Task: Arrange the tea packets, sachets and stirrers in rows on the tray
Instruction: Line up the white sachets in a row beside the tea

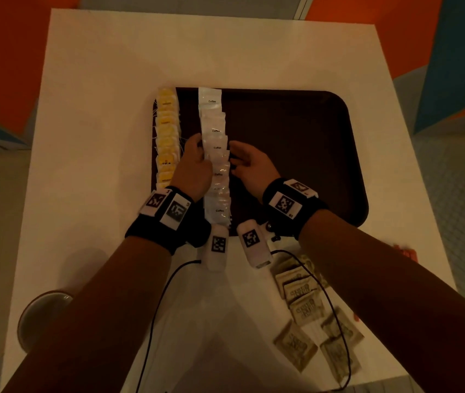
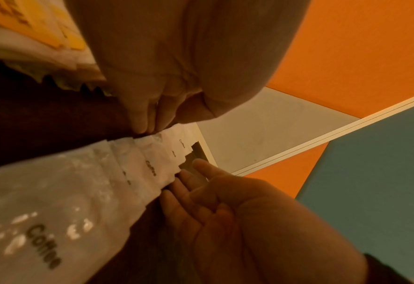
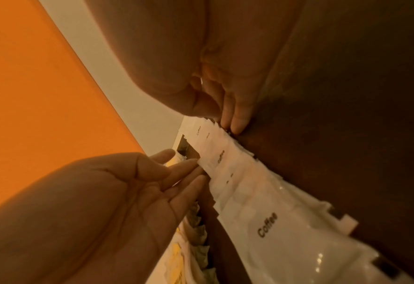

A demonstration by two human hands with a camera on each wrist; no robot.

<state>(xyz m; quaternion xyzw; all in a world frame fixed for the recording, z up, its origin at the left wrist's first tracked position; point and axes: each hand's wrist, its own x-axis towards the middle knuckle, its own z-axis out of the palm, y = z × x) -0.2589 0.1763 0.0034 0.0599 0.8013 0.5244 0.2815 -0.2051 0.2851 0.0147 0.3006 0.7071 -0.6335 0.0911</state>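
Near my R forearm, brown sachets (image 1: 307, 307) lie scattered on the white surface (image 1: 106, 137), off the tray. A cup (image 1: 41, 316) sits outside my L forearm, at the surface's near edge. Black cables run from both wrist bands back toward me.

Ahead of the wrists is the dark tray (image 1: 296, 143). The coffee row (image 1: 215, 163) runs straight away from me btwn my two hands: white packets marked "Coffee", overlapped, near end by my wrists, far end at the tray's far rim.

My left hand (image 1: 195, 168) is along the row's L edge, approx mid-row. Fingers straight and together, tips (image 3: 191, 167) touching the packet edges; no grip on anything.

My right hand (image 1: 249, 164) mirrors it on the row's R edge. Fingers straight, slightly spread, tips (image 2: 176, 182) against the jagged packet edges; holding nothing.

Outside my L hand, w/ a strip of bare tray btwn, the tea row (image 1: 166, 137): yellow-labelled bags overlapped along the tray's L rim, strings trailing loose. Tray to the R of my R hand is bare dark plastic.

Beyond the tray, more white surface, then orange and blue panels.
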